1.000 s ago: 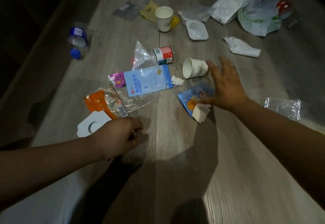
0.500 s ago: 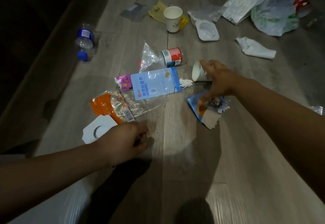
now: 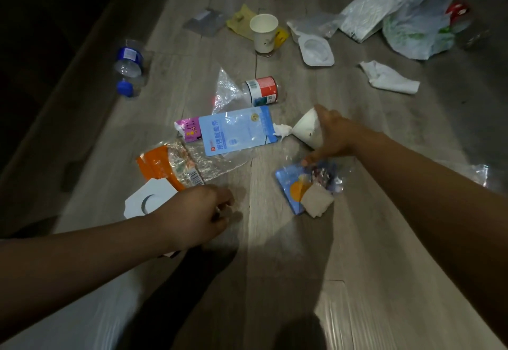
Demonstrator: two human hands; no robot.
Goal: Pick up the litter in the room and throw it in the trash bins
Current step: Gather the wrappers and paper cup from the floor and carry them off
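On a littered wooden floor [image 3: 275,239], the right hand [image 3: 338,140] curls its fingers over a tipped paper cup [image 3: 306,129], its inside hidden, thumb down on a blue packet [image 3: 291,182]. Beyond a fallen can [image 3: 262,91], an upright cup [image 3: 264,30] looks empty beside a white tub [image 3: 316,51]. The left hand [image 3: 192,217] hovers curled near an orange wrapper [image 3: 156,165]; whether it pinches anything cannot be told.

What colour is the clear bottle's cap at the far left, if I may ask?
The cap is blue; head view.
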